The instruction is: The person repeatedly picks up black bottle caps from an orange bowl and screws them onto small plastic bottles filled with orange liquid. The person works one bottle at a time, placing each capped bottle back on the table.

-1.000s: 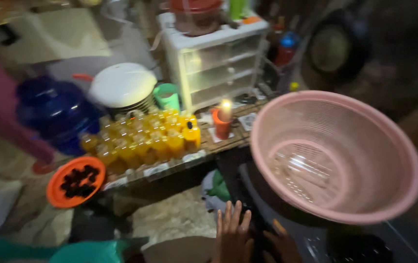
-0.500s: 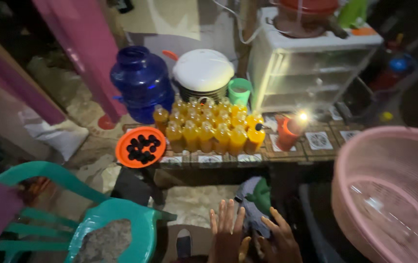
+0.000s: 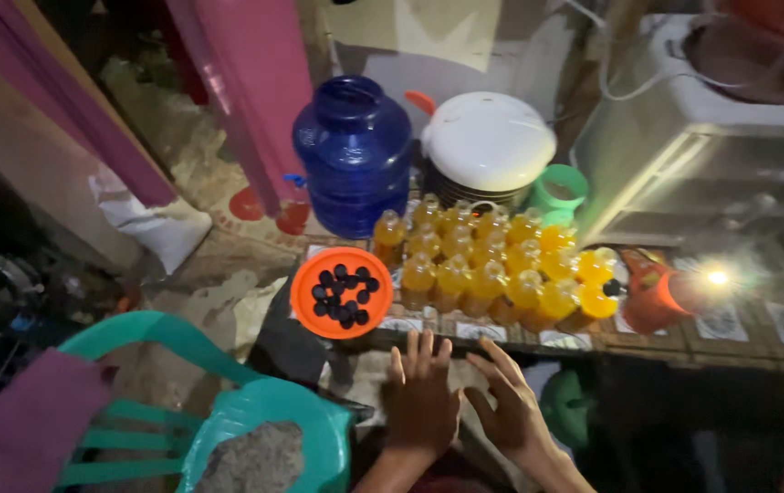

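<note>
My left hand (image 3: 423,394) and my right hand (image 3: 511,403) are stretched out side by side, fingers spread, palms down, holding nothing. They hover just in front of the edge of a low tiled ledge (image 3: 730,333). On that ledge stand several small bottles of yellow-orange liquid (image 3: 492,265) in a tight cluster. An orange bowl (image 3: 341,292) with several dark bottle caps sits just left of the bottles, close to my left hand.
A big blue water jug (image 3: 352,155) and a white-lidded pot (image 3: 489,140) stand behind the bottles, beside a green cup (image 3: 559,190). A lit red lamp (image 3: 670,290) glows at right. A teal plastic chair (image 3: 228,411) is at lower left, a pink curtain (image 3: 255,82) above, a white drawer unit (image 3: 721,155) at right.
The view has swung left and down: the pink basin has left the frame, the chair and curtain came in. My hands have risen and spread toward the ledge.
</note>
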